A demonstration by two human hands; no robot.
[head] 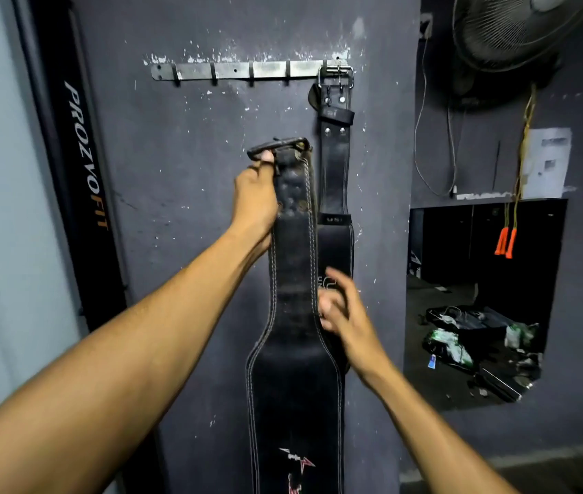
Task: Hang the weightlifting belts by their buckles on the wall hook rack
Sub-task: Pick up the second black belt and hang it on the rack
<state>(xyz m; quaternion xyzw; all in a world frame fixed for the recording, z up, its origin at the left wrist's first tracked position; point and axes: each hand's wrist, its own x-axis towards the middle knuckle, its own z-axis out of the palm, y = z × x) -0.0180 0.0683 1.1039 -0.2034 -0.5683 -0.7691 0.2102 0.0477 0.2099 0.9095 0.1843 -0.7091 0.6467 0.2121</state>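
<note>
A metal hook rack [233,70] is screwed to the dark wall above me. One black belt [335,165] hangs from the rightmost hook by its silver buckle [336,75]. I hold a second black belt [295,279] upright below the rack. My left hand [254,197] grips it just under its dark buckle [279,146], thumb on the buckle frame. My right hand [343,310] is beside the belt's right edge at mid-length, fingers spread and blurred; whether it touches the belt is unclear. The other hooks are bare.
A black banner [85,158] with lettering stands at the left. A wall fan [511,26] hangs top right. Orange-handled skipping rope [507,240] dangles by a wall opening [479,301] with clutter on the floor behind it.
</note>
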